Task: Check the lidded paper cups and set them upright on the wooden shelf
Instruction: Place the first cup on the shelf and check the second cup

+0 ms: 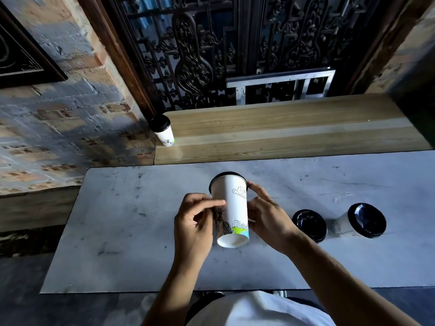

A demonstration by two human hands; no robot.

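Cup in hand: a white lidded paper cup (231,208) is held above the grey table (117,231), tipped so its black lid points away from the person and its open-rimmed base faces them; I take this as the checking step, the base and printed wall turned up for a look.
Left hand: the left hand (195,222) pinches the cup's wall near the base, fingers curled against the paper, probably to turn it.
Right hand: the right hand (266,215) wraps the opposite side, fingertips reaching up near the lid rim, steadying it.
Waiting cups: two more lidded cups, the nearer cup (309,225) and the farther cup (360,221), stand on the table to the person's right, close together and apart from the hands, lids up.
Placed cup: one shelf cup (162,130) already stands upright at the left end of the wooden shelf (294,128), hard by the brick wall (58,137), so the row likely fills rightward.
Backdrop: a carved dark screen (235,43) and a metal frame (280,84) rise behind the shelf.
Progress: one set, three left, by my count.
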